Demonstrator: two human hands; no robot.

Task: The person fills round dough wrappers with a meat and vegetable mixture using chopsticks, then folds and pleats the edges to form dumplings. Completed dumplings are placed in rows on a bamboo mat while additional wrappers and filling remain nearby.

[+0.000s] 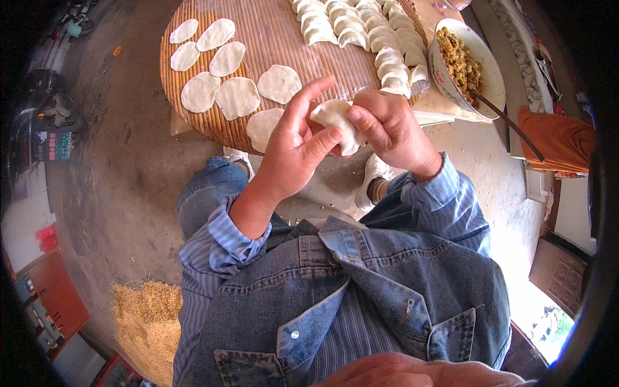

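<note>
Between my two hands is a folded dough dumpling [337,121], held just over the near edge of a round slatted tray [271,29]. My left hand [302,140] cradles it, thumb on its near side and index finger stretched out. The thumb and curled fingers of my right hand [391,123] pinch its right edge. Flat dough wrappers [237,96] lie on the tray's left part, one of them [265,128] partly behind my left hand. Rows of folded dumplings [353,36] sit at the tray's far right.
A white bowl [495,63] of chopped filling [457,60] stands right of the tray, a dark utensil handle [512,126] leaning out over its rim. An orange-brown cloth [556,138] is farther right. A heap of yellow grain [147,324] lies on the concrete floor [111,193] at left.
</note>
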